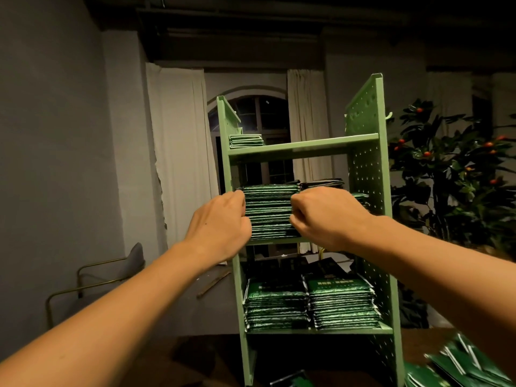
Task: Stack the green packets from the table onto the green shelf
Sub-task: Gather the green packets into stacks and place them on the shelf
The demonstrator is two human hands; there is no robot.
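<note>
Head view shows the left hand (223,222) and right hand (321,216) with curled fingers clamping either side of a tall stack of glossy dark-green foil packets (269,212) on the middle board of the pale-green pegboard-sided metal shelf (365,169), probably squaring its edges so it stands straight. More loose green packets (463,364) wait on the dark table at lower right, so stacking looks unfinished.

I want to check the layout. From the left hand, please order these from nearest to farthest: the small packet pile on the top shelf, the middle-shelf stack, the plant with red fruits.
1. Middle-shelf stack, touching the left hand.
2. Small packet pile, above, top shelf left.
3. Plant, far right, behind the shelf.
</note>
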